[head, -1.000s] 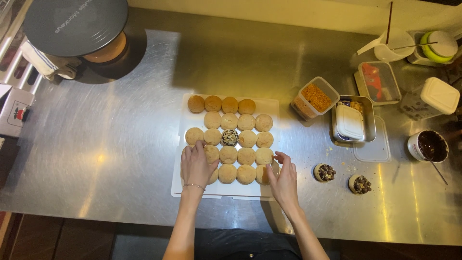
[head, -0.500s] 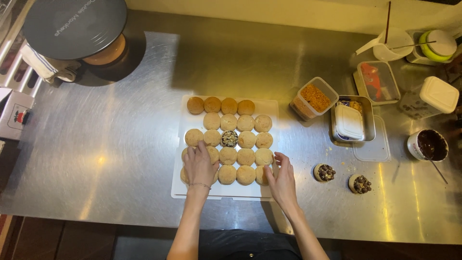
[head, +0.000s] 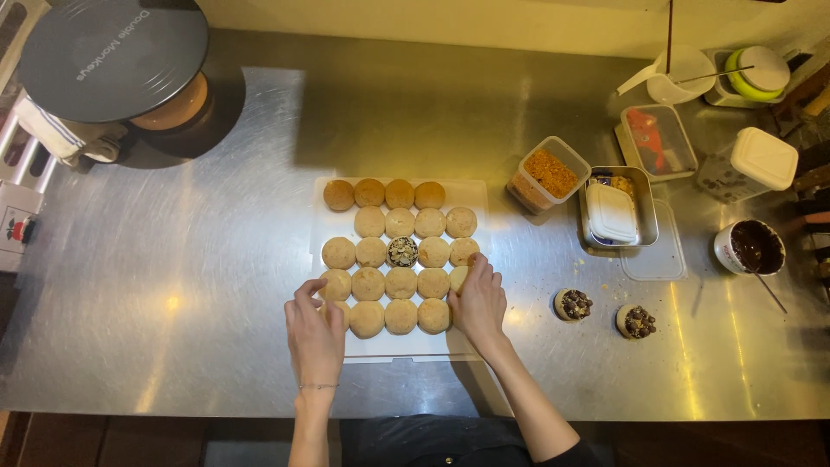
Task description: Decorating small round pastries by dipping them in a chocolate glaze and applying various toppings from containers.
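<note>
hands open, left hand (head: 315, 339) and right hand (head: 478, 300) touching round buns (head: 400, 277) on white board (head: 471, 195)

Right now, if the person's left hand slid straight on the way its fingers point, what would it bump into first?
Most likely the round tan bun at the left end of the board's second-lowest row: the left hand points up toward it, fingertips nearly there. Whether they already touch is unclear.

White box with speckled label (head: 745, 166) far right, red-pictured white label (head: 17, 229) far left

Brushed glossy steel counter (head: 216, 285), matt white plastic board (head: 406, 346), rough-crusted matt buns (head: 401, 316)
</note>
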